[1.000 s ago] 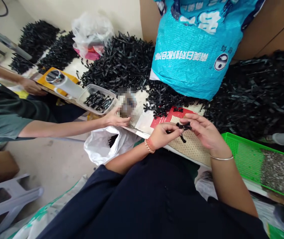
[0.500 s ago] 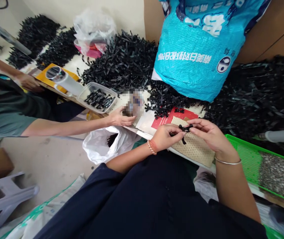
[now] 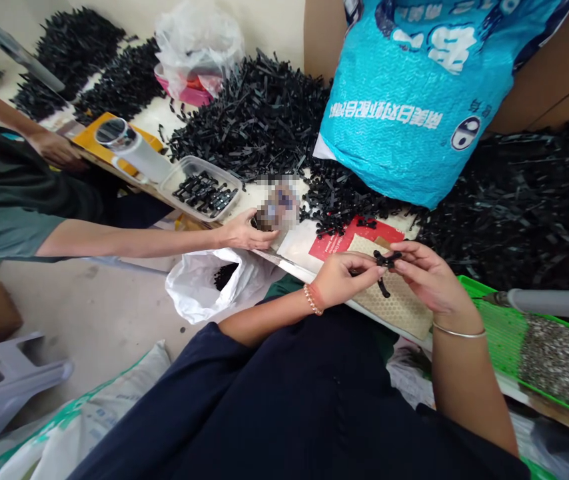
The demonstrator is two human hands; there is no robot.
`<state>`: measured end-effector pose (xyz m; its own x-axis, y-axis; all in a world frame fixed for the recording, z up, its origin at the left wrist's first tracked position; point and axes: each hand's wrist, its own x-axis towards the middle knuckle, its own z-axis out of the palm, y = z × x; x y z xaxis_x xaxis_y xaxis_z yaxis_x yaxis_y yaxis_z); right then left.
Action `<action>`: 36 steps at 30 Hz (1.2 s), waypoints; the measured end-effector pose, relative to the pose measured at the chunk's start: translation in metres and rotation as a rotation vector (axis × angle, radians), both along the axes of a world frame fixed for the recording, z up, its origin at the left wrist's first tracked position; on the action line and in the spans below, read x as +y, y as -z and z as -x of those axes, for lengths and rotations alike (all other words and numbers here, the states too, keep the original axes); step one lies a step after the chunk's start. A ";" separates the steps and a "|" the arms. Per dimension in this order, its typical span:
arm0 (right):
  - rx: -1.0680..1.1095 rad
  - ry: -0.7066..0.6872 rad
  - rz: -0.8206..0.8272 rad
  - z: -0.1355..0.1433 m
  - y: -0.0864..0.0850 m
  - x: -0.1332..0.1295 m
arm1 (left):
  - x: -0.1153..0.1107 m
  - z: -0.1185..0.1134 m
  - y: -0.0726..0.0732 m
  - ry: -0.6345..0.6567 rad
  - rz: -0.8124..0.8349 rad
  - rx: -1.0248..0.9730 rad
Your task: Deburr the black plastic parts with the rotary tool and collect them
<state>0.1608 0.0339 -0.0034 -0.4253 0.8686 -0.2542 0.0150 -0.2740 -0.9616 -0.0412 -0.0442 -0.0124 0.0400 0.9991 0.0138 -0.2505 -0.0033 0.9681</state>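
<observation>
- Head view, and I am watching two bare hands pinch one small black piece [image 3: 387, 259] over a beige patterned mat [image 3: 407, 313], my landmark for what follows.
- Left hand [image 3: 343, 277]: I see thumb and fingers closed on the left end of the piece; a black strip [image 3: 383, 288] pokes out below the thumb, and I cannot tell whether it is a separate part.
- Right hand [image 3: 427, 275]: thumb and forefinger are nearly together, nipping the right end, with the other fingers loosely curled.
- Just beyond the mat I have a red sheet [image 3: 323, 247], partly under the mat's far edge, then a small pile of black pieces [image 3: 337, 200].
- Farther beyond the mat stands a blue sack [image 3: 409, 127] with white lettering.
- Right of the mat sits a green basket [image 3: 497, 333], metallic-looking bits [image 3: 554, 363] heaped at its right end; a large black heap [image 3: 514, 200] lies behind it.
- Left of the mat, a co-worker's hand [image 3: 247, 232] is at a blurred patch I cannot make out.
- Farther left of the mat: a clear tub [image 3: 235, 208] of black parts and a white mug [image 3: 147, 160].
- Below and left of the mat, a white bag [image 3: 189, 293] gapes open, black bits inside.
</observation>
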 end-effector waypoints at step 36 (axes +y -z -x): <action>-0.227 -0.018 -0.165 0.000 -0.020 -0.013 | -0.006 0.016 -0.011 0.371 0.497 -0.337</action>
